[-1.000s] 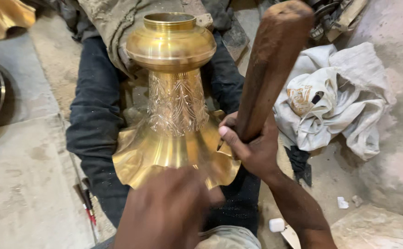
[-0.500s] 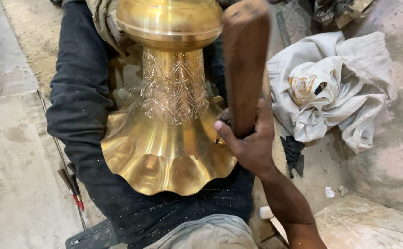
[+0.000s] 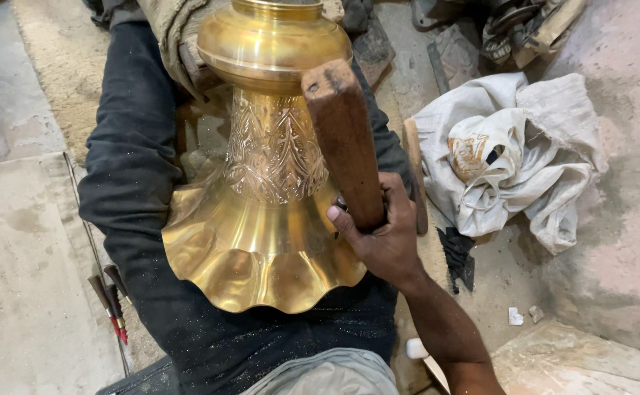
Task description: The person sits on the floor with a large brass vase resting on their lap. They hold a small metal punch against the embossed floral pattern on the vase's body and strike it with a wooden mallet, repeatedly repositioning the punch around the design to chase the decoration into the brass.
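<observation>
A tall brass vessel (image 3: 261, 212) lies across my lap, its scalloped flared rim toward me and its engraved neck and rounded upper bulb pointing away. My right hand (image 3: 386, 234) grips a thick brown wooden mallet (image 3: 345, 143) by its lower end. The mallet stands upright against the right side of the engraved neck. My left hand is out of sight. My legs in dark trousers (image 3: 130, 190) stretch out beneath the vessel.
A crumpled white cloth (image 3: 510, 153) lies on the floor to the right. Thin red-handled tools (image 3: 111, 303) rest on the concrete at the left. A wooden stick (image 3: 415, 175) lies beside my right leg. Small white scraps (image 3: 514, 316) dot the floor near a stone slab (image 3: 590, 362).
My left hand has left the view. The mallet has come down beside the vessel's neck, and the view has shifted so the vessel sits a little higher and to the right.
</observation>
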`<state>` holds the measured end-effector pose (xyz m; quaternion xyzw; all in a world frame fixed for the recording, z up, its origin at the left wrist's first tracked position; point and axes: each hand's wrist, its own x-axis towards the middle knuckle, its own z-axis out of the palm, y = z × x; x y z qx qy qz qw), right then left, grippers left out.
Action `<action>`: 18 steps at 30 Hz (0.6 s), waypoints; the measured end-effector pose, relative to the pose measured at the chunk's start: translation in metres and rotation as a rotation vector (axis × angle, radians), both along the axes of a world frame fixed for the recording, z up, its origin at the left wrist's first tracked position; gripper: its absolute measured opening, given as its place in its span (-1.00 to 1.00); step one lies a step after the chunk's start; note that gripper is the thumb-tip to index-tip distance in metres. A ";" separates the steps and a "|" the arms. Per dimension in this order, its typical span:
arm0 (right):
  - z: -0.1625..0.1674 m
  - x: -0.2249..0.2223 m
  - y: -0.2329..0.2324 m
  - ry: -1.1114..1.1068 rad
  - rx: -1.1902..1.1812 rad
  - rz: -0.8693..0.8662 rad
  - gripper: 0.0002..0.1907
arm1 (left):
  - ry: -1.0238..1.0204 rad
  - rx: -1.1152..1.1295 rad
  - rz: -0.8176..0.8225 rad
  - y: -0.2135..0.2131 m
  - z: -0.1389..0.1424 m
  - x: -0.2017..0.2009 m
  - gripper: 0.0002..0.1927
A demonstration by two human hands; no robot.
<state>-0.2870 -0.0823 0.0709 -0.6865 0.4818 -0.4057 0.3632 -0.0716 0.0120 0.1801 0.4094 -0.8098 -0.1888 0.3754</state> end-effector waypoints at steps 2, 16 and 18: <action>0.001 0.001 0.001 0.004 0.001 -0.005 -0.58 | 0.002 0.004 0.010 0.001 -0.001 0.003 -0.62; 0.005 -0.002 0.000 0.048 -0.001 -0.006 -0.56 | 0.022 0.025 0.069 -0.001 -0.013 0.018 -0.59; 0.005 -0.001 0.000 0.058 -0.025 -0.003 -0.57 | 0.028 0.033 0.081 -0.002 -0.019 0.020 -0.58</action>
